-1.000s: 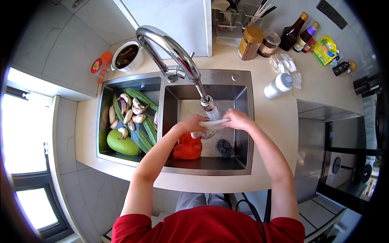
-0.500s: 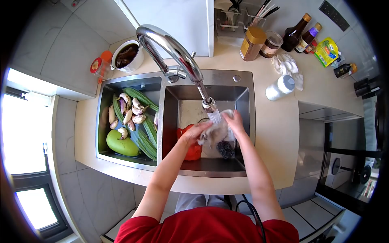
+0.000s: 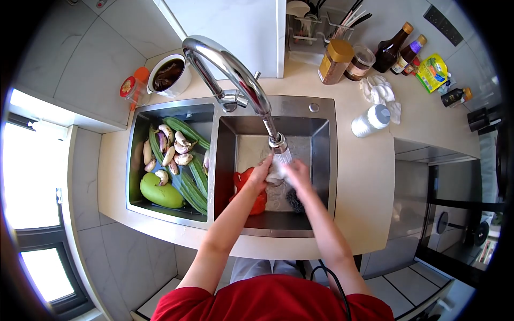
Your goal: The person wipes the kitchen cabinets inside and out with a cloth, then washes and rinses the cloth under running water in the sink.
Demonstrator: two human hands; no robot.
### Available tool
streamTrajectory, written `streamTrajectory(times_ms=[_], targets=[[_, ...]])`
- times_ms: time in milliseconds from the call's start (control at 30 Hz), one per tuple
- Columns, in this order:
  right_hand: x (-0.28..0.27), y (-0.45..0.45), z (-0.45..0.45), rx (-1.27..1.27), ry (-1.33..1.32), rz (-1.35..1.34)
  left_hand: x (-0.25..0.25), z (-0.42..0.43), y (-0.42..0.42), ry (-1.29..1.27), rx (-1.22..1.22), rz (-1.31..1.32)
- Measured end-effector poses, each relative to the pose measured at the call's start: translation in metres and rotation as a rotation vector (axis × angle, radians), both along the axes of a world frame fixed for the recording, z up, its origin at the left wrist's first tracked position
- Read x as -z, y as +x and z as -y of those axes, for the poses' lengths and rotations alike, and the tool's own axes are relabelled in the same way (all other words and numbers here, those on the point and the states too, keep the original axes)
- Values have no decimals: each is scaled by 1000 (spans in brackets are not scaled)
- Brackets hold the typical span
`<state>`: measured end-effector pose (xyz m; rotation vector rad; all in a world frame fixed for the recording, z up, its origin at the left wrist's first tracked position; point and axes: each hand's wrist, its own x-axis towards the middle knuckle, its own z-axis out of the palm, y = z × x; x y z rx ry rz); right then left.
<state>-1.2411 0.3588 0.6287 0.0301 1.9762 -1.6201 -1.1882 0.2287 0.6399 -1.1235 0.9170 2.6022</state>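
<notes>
A wet whitish-grey cloth is bunched between my two hands under the running faucet, over the right sink basin. My left hand is closed on the cloth's left side. On its right side my right hand, blurred by motion, grips the cloth. Water falls from the nozzle onto the cloth. Below my left hand lies a red-orange plastic bag or cloth, partly hidden by my forearm. A dark scouring pad lies on the basin floor, next to my right wrist.
The left basin holds ridged green gourds, several garlic-like bulbs or small eggplants and a large green gourd. A pot of dark liquid, a white bottle, white gloves and sauce bottles stand around the sink.
The cloth was spread wider and is now bunched smaller. My hands have come closer together, the right one moving left and down. The water stream now hits the cloth between them.
</notes>
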Motion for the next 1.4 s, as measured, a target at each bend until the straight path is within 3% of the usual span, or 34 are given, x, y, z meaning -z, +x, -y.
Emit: streamTrajectory(times_ms=[33, 67, 133, 200, 233, 333, 367, 400, 467, 500, 533, 600, 633, 667, 733, 767, 800, 833, 867, 900, 967, 1000, 1033, 1067, 1100, 1133, 1200, 1233, 1367, 1400], targets=[[-22, 14, 9, -143, 192, -283, 0, -11, -4, -23, -145, 110], [-16, 29, 19, -144, 178, -626, 30, -16, -1, -8, -171, -3], [-26, 23, 28, -105, 376, -595, 28, -22, -3, -38, -135, -146], [9, -2, 26, 111, 374, -741, -1, -26, -11, -199, 62, 151], [4, -20, 21, 39, 409, -617, -7, -33, -8, -166, -26, 65], [-2, -7, 18, 44, 389, -447, 21, -32, -15, -183, -72, 10], [2, 11, 16, 17, 386, -615, 23, -29, -16, -252, -22, 66], [-22, 28, 23, 23, 315, -703, 67, -20, -10, -179, 14, -23], [-41, 38, 33, -10, 317, -688, 127, -16, 0, -768, 401, -261], [-25, 28, 35, 28, 322, -699, 33, -26, 0, -158, 41, -39], [-9, 17, 33, 32, 393, -675, 64, -28, -5, -281, 81, -34], [16, -13, 26, 75, 296, -579, 12, -39, -2, -256, 56, 100], [12, -10, 25, 116, 330, -586, -13, -40, -6, -366, 59, 141], [10, -6, 22, 116, 332, -594, -5, -39, -9, -364, 56, 133], [5, 19, 20, 99, 341, -576, 26, -26, -8, -599, 239, 89], [-22, 38, 29, 89, 251, -583, 32, -19, -4, -353, 180, 63], [-40, 48, 30, -29, 326, -639, 54, -17, -5, -189, 87, 12], [-32, 40, 29, -9, 335, -585, 60, -15, -8, -21, -3, -29], [-18, 29, 29, 12, 338, -531, 64, -18, -11, -341, 58, 19], [8, 16, 26, 19, 321, -614, 46, -17, -12, -350, 55, 15], [41, -11, 14, 63, 203, -505, 7, -20, -7, -213, 88, 57], [65, -23, 7, 25, 217, -508, 0, -10, -5, 62, 108, -19], [54, -26, 4, 24, 217, -507, 1, 4, -2, 46, 196, -82], [42, -28, -3, 23, 9, -250, 0, 18, 2, 33, 285, -146], [26, -30, -9, 22, -197, 9, 18, 35, 6, 262, 374, -276], [16, -35, -12, 23, -197, 6, 4, 35, 3, 261, 375, -278], [1, -43, -15, -270, -248, 246, -20, 33, 3, -7, 518, -268], [-2, -49, -15, -494, 2, 327, -17, 35, 2, 27, 529, -270], [6, -40, -15, -469, -71, 128, -6, 42, 8, -275, 581, -151], [1, -37, -15, -289, -217, 231, 0, 41, 10, -247, 643, -156]])
